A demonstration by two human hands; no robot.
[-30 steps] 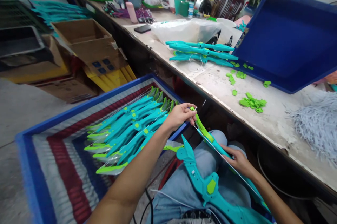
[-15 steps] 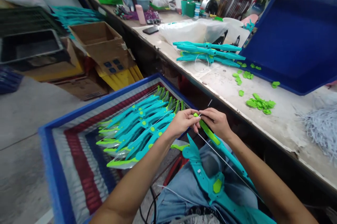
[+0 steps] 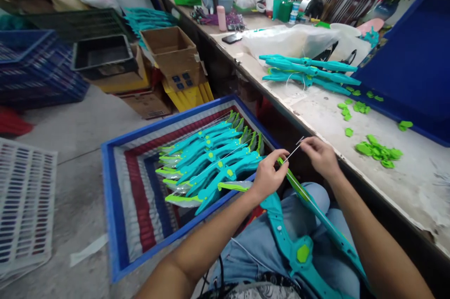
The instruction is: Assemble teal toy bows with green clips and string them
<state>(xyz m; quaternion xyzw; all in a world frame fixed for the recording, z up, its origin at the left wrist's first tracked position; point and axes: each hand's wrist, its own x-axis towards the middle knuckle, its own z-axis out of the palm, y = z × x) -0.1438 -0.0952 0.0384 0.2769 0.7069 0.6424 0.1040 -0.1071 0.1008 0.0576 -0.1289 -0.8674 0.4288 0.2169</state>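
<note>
A teal plastic toy bow (image 3: 277, 224) with a green hexagon in its middle lies across my lap. Beside it runs a long, narrow teal piece (image 3: 332, 226) with a green end, which rises to my left hand (image 3: 270, 175). That hand is closed in a pinch at the green tip, where a white string (image 3: 294, 150) passes between its fingers. To the right, my right hand (image 3: 319, 156) pinches the string's other part, and a short stretch is drawn taut between the hands. Whether my left fingers also grip the green tip is hard to see.
At left, a blue-rimmed lined crate (image 3: 114, 205) holds several strung toy bows (image 3: 211, 156). On the table are stacked teal bows (image 3: 309, 71), loose green pieces (image 3: 378, 149) and a blue tub (image 3: 415, 64). Cardboard boxes (image 3: 172, 55) and a white basket (image 3: 24, 210) stand on the floor.
My hands were together at the green tip; my right hand has moved away to the right, drawing out the string. The view has turned left.
</note>
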